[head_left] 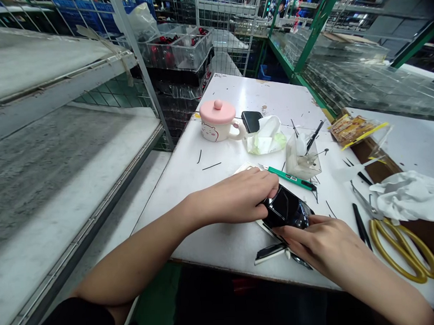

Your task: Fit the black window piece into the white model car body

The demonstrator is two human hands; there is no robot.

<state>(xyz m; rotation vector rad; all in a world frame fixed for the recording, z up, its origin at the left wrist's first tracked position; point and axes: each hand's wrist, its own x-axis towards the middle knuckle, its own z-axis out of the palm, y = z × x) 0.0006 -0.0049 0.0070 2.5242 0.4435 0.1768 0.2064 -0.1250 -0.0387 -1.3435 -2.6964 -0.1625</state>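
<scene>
Left hand [236,195] clamps the top edge of a black glass phone panel [284,206], right hand [314,237] wraps its lower edge; panel sits over the surface [220,244], green utility knife [291,178] just beside.

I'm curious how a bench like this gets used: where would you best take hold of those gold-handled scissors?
Take the gold-handled scissors by their two looped handles, coming from above on the near side, closest to the right hand. They lie flat with the loops toward the person, and the metal blades run away past the edge of a white cloth, so the loops look safest.
</scene>
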